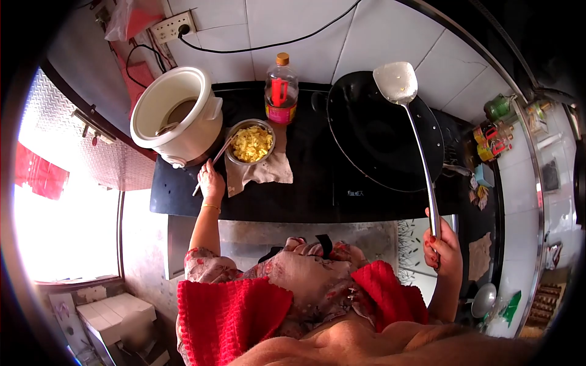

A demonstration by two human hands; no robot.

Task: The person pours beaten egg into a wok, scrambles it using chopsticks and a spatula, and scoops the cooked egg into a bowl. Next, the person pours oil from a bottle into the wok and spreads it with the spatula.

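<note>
My right hand is closed round the handle of a long metal wok spatula. Its broad blade, with small bits on it, is over the far part of a dark wok. On the left, my left hand grips a pair of chopsticks, whose upper ends reach the rim of a metal bowl. Yellow scrambled egg fills that bowl, which stands on a brown cloth. Just beyond my left hand is a white electric cooker with a utensil inside.
An oil bottle with an orange cap stands behind the bowl. A power strip with a black cable is on the tiled wall. Sauce bottles and a blue box are at the right edge. The black counter has a front edge near my body.
</note>
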